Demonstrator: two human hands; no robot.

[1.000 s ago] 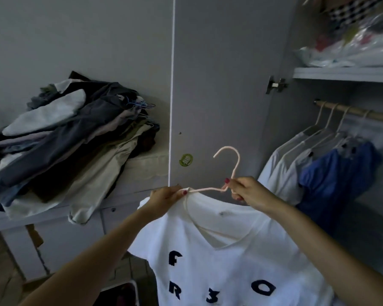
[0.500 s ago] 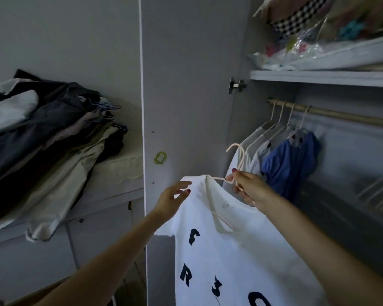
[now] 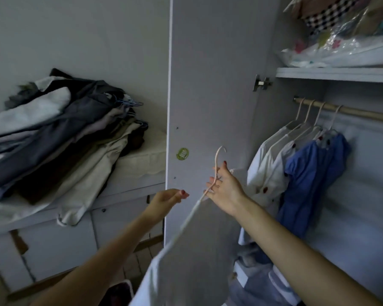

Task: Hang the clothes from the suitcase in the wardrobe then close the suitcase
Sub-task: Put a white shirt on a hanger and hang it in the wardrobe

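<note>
STEP: hang shirt | RIGHT hand: fingers grasping hanger, hook up to meet far-right rail | LEFT hand: released, loosely curled, holding nothing

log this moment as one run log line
step: carrying shirt to rail | right hand: grips hanger with white t-shirt | left hand: free, holds nothing | rail: four hangers on it

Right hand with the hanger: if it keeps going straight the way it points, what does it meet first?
Probably the white shirts hanging at the rail's left end, beyond the right hand; depth is unclear.
</note>
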